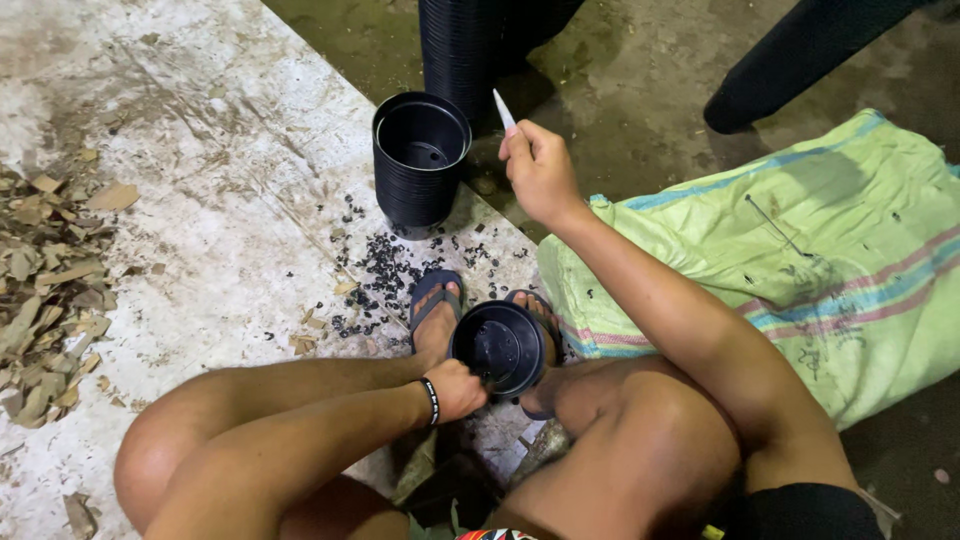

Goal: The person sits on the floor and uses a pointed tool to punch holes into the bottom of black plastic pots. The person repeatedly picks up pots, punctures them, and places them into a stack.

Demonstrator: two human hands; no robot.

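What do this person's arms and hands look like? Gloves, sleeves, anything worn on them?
Both arms are bare, with no sleeves and no gloves. The left hand has a black wristband with small pale marks at the wrist. The right hand wears nothing: no ring, watch or band shows.
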